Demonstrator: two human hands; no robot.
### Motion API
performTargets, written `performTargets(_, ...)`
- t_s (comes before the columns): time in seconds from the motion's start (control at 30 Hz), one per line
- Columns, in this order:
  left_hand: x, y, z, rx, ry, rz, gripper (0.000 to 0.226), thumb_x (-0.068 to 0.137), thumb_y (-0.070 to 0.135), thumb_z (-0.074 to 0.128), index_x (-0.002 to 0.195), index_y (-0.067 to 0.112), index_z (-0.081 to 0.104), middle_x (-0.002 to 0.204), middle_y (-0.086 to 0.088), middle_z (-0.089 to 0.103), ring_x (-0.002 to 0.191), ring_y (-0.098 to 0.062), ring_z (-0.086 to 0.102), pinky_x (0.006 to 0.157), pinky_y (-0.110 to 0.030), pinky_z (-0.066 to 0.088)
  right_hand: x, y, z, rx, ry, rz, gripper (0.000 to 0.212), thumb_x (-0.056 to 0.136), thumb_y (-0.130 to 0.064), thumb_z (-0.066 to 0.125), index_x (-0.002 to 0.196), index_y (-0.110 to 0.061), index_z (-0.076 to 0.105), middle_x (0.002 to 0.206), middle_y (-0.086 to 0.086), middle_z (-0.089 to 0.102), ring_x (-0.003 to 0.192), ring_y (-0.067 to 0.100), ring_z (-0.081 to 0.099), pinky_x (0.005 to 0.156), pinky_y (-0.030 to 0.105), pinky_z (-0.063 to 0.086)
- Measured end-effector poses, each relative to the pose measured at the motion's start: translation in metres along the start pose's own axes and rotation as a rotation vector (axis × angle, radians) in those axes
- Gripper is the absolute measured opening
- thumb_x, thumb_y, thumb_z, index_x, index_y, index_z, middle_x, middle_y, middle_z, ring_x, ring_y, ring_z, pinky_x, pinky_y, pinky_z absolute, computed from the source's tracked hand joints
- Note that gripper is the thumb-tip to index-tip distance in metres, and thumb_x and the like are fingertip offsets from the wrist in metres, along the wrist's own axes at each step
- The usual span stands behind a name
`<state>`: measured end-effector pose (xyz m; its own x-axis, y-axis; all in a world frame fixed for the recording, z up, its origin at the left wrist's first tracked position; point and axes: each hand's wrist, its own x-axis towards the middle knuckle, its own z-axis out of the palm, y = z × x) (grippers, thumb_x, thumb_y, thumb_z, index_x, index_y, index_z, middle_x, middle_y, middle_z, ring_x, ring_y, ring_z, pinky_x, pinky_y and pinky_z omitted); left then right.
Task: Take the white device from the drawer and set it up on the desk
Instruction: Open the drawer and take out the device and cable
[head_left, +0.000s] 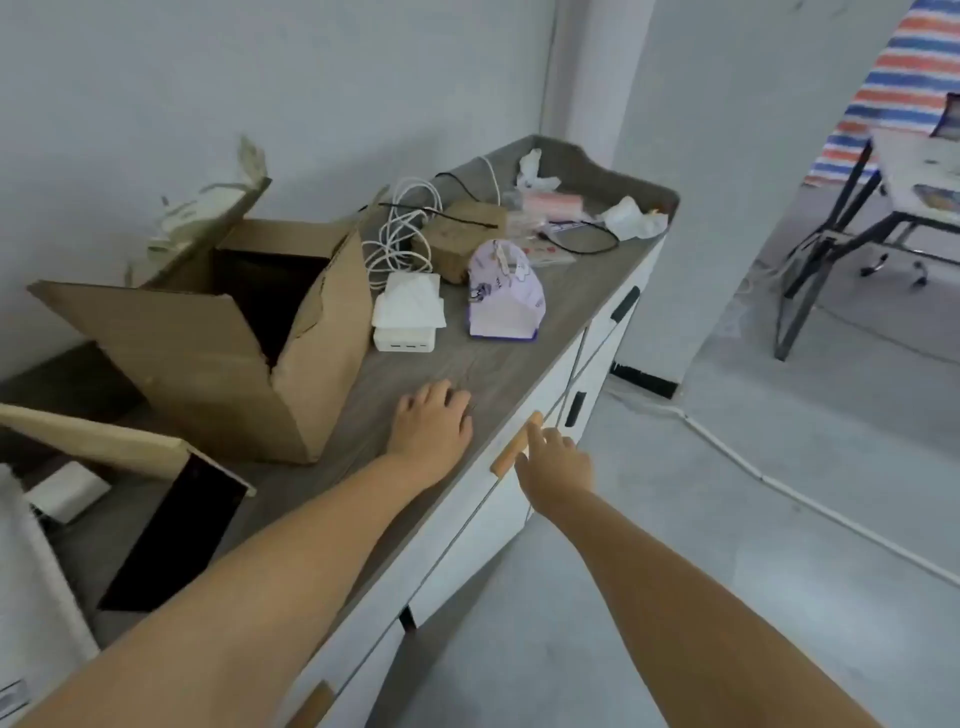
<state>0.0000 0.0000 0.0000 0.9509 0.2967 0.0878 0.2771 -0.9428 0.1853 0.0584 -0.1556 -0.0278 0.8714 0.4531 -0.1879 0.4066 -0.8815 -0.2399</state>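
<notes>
My left hand (432, 422) lies flat on the grey wooden desk top (498, 358), fingers spread, holding nothing. My right hand (555, 459) reaches at the white drawer front (511, 499) just below the desk edge, with its fingers at the tan wooden handle (516, 443); whether they grip it is unclear. The drawer looks closed and its inside is hidden. A white block with ports on its face (404, 340) sits on the desk beyond my left hand, with white tissues on top of it.
An open cardboard box (249, 332) stands left of my left hand. A purple tissue pack (506, 291), white cables (402, 234), a brown box (462, 236) and clutter fill the far end. More drawers with dark handles (575, 409) lie to the right. A black-legged table (852, 228) stands beyond.
</notes>
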Motion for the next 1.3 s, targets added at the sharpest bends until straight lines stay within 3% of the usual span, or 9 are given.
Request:
performTargets(0.17,0.009,-0.007,0.018,-0.074,-0.013,0.011,0.05,0.098,0.035,0.026,0.146,0.025,0.026,0.159,-0.005,0.019,0.147,-0.019,0.011,0.118,-0.05,0.005,0.033,-0.016,0.014,0.679,-0.076,0.267,0.06,0.093,-0.013,0.04,0.146,-0.014,0.012,0.127,0.019,0.051,0.105,0.035,0.054,0.077,0.038,0.047)
performTargets(0.3,0.008,-0.01,0.021,-0.071,0.029,0.036,0.051,0.096,0.037,0.026,0.146,0.024,0.028,0.158,-0.006,0.022,0.146,-0.02,0.014,0.117,-0.051,0.006,0.046,-0.024,0.024,1.133,-0.139,0.437,0.052,0.093,-0.036,0.015,0.144,-0.026,0.016,0.102,0.02,0.062,0.08,0.029,0.06,0.08,0.046,0.056)
performTargets(0.37,0.008,-0.01,0.023,-0.079,0.03,0.026,0.052,0.095,0.037,0.026,0.146,0.024,0.028,0.158,-0.006,0.023,0.146,-0.02,0.014,0.117,-0.051,0.007,0.05,-0.021,0.03,1.183,-0.146,0.443,0.049,0.096,-0.035,0.017,0.145,-0.035,0.011,0.1,0.015,0.062,0.078,0.025,0.06,0.075,0.043,0.058)
performTargets(0.47,0.008,-0.011,0.023,-0.083,0.033,0.022,0.053,0.094,0.038,0.025,0.145,0.025,0.029,0.157,-0.004,0.024,0.146,-0.019,0.015,0.118,-0.05,0.007,0.052,-0.015,0.029,1.238,-0.212,0.447,0.05,0.098,-0.032,0.023,0.144,-0.04,0.005,0.123,0.011,0.053,0.1,0.032,0.061,0.066,0.04,0.058)
performTargets(0.7,0.008,-0.013,0.02,-0.058,0.016,-0.003,0.05,0.096,0.037,0.026,0.146,0.027,0.028,0.158,-0.002,0.024,0.146,-0.017,0.014,0.119,-0.048,0.008,0.037,0.02,0.023,1.201,-0.232,0.526,0.056,0.1,-0.041,0.024,0.147,-0.043,-0.006,0.141,0.006,0.039,0.118,0.037,0.051,0.085,0.052,0.055)
performTargets(0.9,0.007,-0.009,0.016,-0.04,0.004,-0.008,0.049,0.098,0.034,0.029,0.146,0.026,0.028,0.158,-0.001,0.023,0.146,-0.017,0.014,0.119,-0.048,0.008,0.01,0.079,0.027,1.177,-0.151,0.559,0.042,0.1,-0.04,0.024,0.142,-0.037,0.02,0.133,0.011,0.048,0.109,0.034,0.055,0.067,0.043,0.059)
performTargets(1.03,0.007,-0.008,0.016,-0.034,0.005,-0.012,0.049,0.098,0.033,0.029,0.146,0.026,0.028,0.158,-0.001,0.023,0.146,-0.017,0.014,0.119,-0.047,0.008,-0.002,0.101,0.034,1.165,-0.111,0.564,0.042,0.099,-0.042,0.026,0.141,-0.037,0.024,0.124,0.01,0.054,0.105,0.033,0.058,0.058,0.037,0.058)
performTargets(1.2,0.007,-0.008,0.017,-0.031,0.008,-0.017,0.049,0.098,0.033,0.029,0.146,0.027,0.029,0.157,-0.002,0.024,0.146,-0.017,0.015,0.119,-0.047,0.008,-0.006,0.112,0.051,1.149,-0.121,0.524,0.042,0.097,-0.043,0.029,0.139,-0.037,0.029,0.124,0.018,0.06,0.089,0.03,0.057,0.062,0.037,0.059)
performTargets(1.3,0.008,-0.009,0.018,-0.034,0.012,-0.014,0.049,0.097,0.033,0.029,0.145,0.027,0.03,0.157,-0.002,0.025,0.146,-0.017,0.016,0.119,-0.047,0.009,-0.008,0.118,0.053,1.214,-0.144,0.525,0.042,0.097,-0.04,0.029,0.138,-0.033,0.032,0.124,0.015,0.06,0.099,0.034,0.062,0.066,0.039,0.06)
